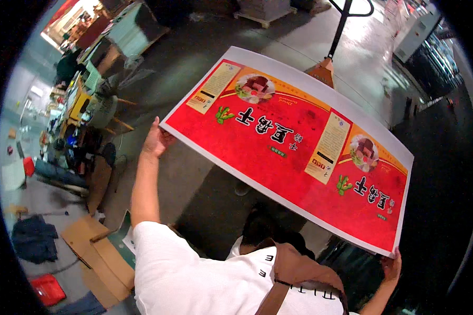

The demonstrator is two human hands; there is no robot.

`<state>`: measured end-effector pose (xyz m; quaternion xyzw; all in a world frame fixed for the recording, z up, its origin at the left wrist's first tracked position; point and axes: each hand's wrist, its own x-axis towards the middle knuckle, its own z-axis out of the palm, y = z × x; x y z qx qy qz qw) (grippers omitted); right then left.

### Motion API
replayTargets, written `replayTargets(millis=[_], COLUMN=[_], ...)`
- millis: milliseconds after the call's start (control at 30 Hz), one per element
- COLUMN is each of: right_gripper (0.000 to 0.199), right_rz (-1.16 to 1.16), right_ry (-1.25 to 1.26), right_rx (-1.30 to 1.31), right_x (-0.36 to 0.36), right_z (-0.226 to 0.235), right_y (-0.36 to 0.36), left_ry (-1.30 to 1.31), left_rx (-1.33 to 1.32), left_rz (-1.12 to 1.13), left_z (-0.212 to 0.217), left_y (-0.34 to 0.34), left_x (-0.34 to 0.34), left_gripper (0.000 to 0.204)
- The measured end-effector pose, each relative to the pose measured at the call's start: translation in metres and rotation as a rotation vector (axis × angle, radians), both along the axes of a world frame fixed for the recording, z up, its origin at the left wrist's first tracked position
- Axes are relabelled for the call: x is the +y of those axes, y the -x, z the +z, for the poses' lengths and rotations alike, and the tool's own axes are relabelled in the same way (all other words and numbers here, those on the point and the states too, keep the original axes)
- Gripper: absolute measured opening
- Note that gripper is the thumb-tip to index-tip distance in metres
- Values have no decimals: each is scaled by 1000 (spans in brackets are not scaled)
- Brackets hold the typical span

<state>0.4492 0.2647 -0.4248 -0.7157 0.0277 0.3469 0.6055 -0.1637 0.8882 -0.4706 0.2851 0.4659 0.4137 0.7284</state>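
A large printed sheet [278, 173], red with yellow bands, food pictures and white margins, is held up in front of me, slanting down to the right. My left hand [157, 139] grips its near left corner, fingers partly hidden beneath the sheet. At the near right corner my right hand [391, 264] pinches the edge. The sheet hangs between the two hands, bowed a little, with its printed face upward. Whether it is a single sheet or several together, I cannot tell.
Beyond the sheet stands a pallet jack handle [343, 31]. A loaded pallet [266, 16] sits farther back. Along the left runs a cluttered workbench [81, 100]; flattened cardboard [97, 257] and a red bag [48, 290] lie lower left. A dark machine [441, 63] is at far right.
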Motion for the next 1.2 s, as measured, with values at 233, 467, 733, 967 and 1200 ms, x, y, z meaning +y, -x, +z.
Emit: replayTargets(millis=[233,467,733,967,1200], right_gripper=[42,48,53,50,39], right_rz=[188,159,155,289,266], right_ry=[128,243,334,277,276], right_rx=[-78,-242,-184,-57,-50], right_x=[31,81,138,204,235], right_z=[58,86,106,84,66], right_y=[-1,8,-2,-42,-39], left_ry=[56,156,-55,-47,-88], left_rx=[456,604,468,78,147], left_rz=[-659,-682,-876,-614,-648], left_z=[87,88,132,95,95], left_y=[-6,-18,-65,-158,-234], left_x=[68,77,89,104,100], left_gripper=[45,54,48,34,28])
